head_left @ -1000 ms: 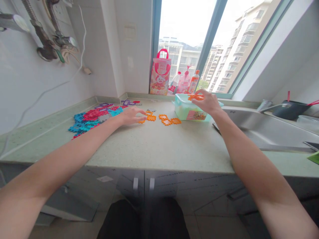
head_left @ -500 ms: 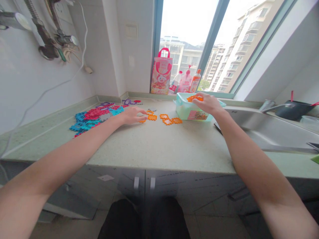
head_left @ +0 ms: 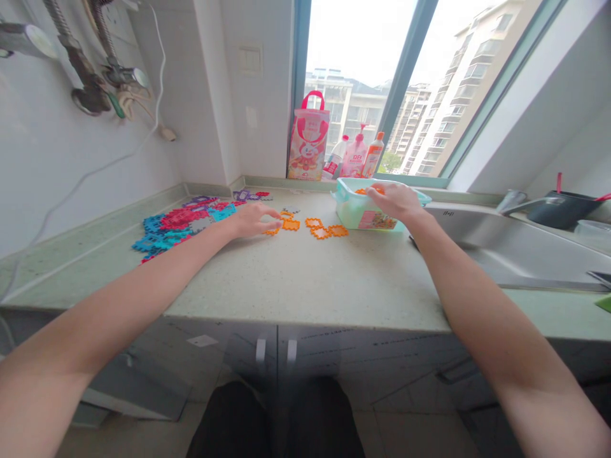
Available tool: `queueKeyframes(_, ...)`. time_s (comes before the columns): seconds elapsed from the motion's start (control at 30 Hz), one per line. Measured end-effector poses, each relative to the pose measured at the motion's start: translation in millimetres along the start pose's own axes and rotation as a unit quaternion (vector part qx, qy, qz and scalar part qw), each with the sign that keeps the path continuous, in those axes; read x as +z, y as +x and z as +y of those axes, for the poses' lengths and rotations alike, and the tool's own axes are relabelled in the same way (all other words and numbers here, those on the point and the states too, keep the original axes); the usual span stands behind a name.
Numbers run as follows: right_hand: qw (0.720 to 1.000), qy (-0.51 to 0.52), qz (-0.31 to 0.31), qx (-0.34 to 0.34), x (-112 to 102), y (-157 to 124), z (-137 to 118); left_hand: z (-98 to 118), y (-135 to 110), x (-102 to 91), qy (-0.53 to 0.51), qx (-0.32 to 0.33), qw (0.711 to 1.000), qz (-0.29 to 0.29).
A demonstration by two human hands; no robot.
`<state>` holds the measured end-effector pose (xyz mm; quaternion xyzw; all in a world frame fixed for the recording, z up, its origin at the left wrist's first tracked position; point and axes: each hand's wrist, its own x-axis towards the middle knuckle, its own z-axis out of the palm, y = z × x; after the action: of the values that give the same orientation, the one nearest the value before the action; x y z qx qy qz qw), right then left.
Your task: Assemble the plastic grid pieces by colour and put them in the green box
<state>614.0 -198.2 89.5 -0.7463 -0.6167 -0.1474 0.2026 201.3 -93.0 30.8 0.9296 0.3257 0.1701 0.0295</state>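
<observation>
several orange toothed pieces (head_left: 291,225) look like light, stiff plastic, probably best pinched by their rims. they lie on the table (head_left: 305,286), just beyond the left hand (head_left: 252,220), its grip loosely parted, nothing visibly held. the right hand (head_left: 395,198) curls over another orange piece (head_left: 361,191) within the mint box's (head_left: 344,211) mouth; whether that grip pinches it, i cannot tell.

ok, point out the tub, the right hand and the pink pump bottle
Tub (head_left: 348,214): head view, front wall.
Right hand (head_left: 395,198): head view, back of the hand.
Pink pump bottle (head_left: 354,158): head view, body.
</observation>
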Motion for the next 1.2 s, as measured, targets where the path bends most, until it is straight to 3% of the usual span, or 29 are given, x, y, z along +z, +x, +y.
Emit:
queueKeyframes(0.37,1.000,-0.027,-0.010,0.010,2,-2,-3,-16,6,6.5,0.015,-0.001,1.000,0.018)
queueKeyframes(0.63,0.999,-0.033,0.003,-0.005,4,-4,-5,-20,7,6.5,0.046,0.004,0.999,-0.013)
queueKeyframes(0.77,0.991,-0.015,0.105,-0.078,6,-6,-14,-11,4,5.8,0.095,0.024,0.995,-0.036)
queueKeyframes(0.9,0.954,0.061,0.191,-0.221,8,-14,-40,2,6,10.8,0.120,0.010,0.990,-0.068)
queueKeyframes(1.07,0.921,0.102,0.099,-0.362,32,-34,-80,22,13,20.3,0.096,0.018,0.990,-0.098)
queueKeyframes(1.2,0.935,0.102,-0.051,-0.336,61,-44,-97,32,13,21.2,0.085,0.014,0.988,-0.125)
